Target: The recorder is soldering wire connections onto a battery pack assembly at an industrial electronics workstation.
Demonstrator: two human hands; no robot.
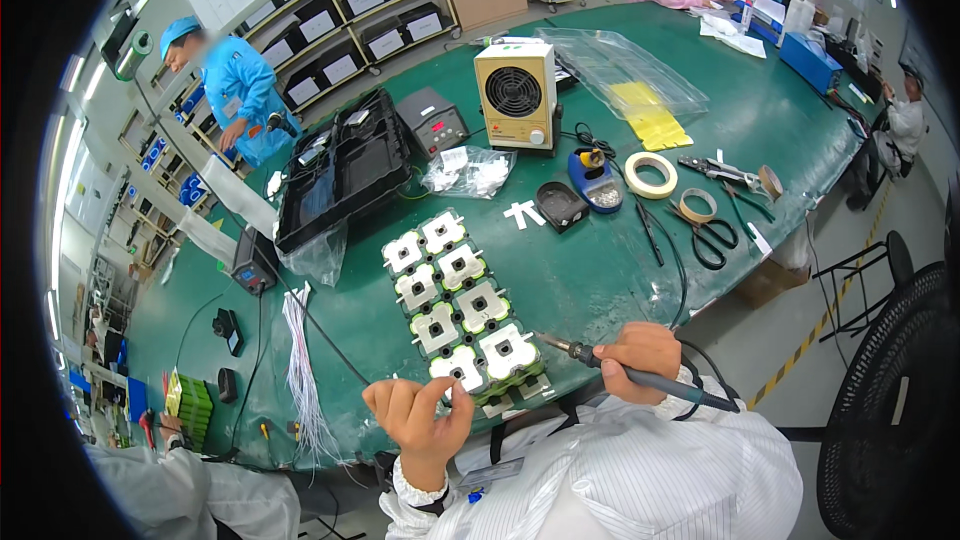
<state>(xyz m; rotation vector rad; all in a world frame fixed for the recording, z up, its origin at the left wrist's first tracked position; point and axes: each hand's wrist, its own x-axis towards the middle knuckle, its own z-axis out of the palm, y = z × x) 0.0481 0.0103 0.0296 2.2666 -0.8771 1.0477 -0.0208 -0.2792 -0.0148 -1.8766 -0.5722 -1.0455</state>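
A long green battery pack [462, 310] with white and silver metal tabs on top lies on the green table [600, 270], its near end at the table's front edge. My right hand [640, 348] grips a soldering iron [590, 358] like a pen; its tip points left at the pack's near right corner. My left hand [418, 418] is raised just in front of the pack's near end, thumb and forefinger pinched together, apparently on a thin strand that is too fine to make out.
Behind the pack lie a soldering iron stand [596, 180], a black dish [560, 204], tape rolls [651, 175], scissors [708, 236], a beige fan unit [516, 92], a black tray [340, 168] and white wires [300, 370]. Other people work at the far end and left.
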